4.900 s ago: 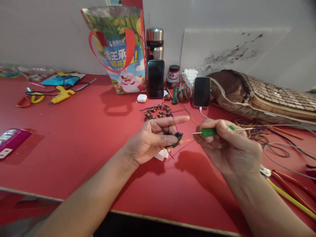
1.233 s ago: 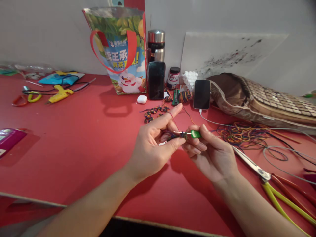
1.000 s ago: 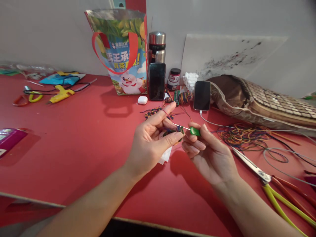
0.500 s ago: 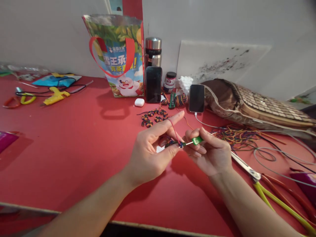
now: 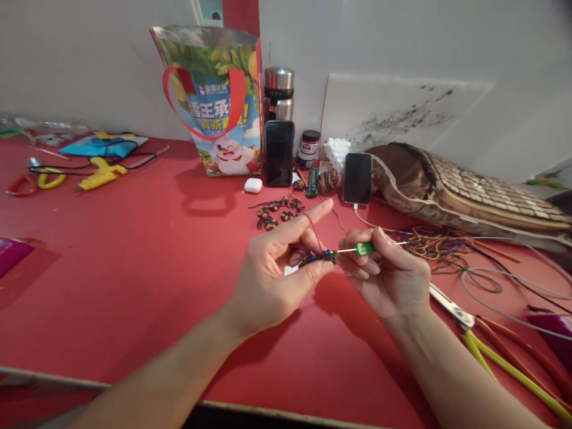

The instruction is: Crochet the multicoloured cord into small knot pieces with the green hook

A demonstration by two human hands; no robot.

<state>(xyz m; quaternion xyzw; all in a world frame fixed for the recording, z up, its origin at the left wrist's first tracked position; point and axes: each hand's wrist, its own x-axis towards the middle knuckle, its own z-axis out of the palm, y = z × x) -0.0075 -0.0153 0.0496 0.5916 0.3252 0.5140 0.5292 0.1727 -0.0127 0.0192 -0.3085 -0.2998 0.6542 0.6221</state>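
My left hand (image 5: 279,271) pinches a small dark multicoloured crochet piece (image 5: 316,258) between thumb and fingers. Over its raised forefinger runs a strand of reddish yarn (image 5: 314,231) down to that piece. A crochet hook (image 5: 365,248) with a green grip and thin metal shaft is held by my right hand (image 5: 388,274). Its tip meets the right end of the crochet piece; whether it sits inside a loop I cannot tell. Beyond my hands lie several small crocheted pieces (image 5: 270,223) in dark and orange yarn, joined in a winding row.
Scissors (image 5: 465,319) with red and yellow handles lie by my right forearm, near tangled yarn (image 5: 440,244). Behind stand a phone (image 5: 279,154), another phone (image 5: 357,179) on a cable, a thermos (image 5: 279,92) and a bag (image 5: 214,101). A yellow glue gun (image 5: 102,173) lies left.
My right hand has moved slightly right with the crochet hook, so more of the shaft shows outside the crochet piece. The left hand is nearly still.
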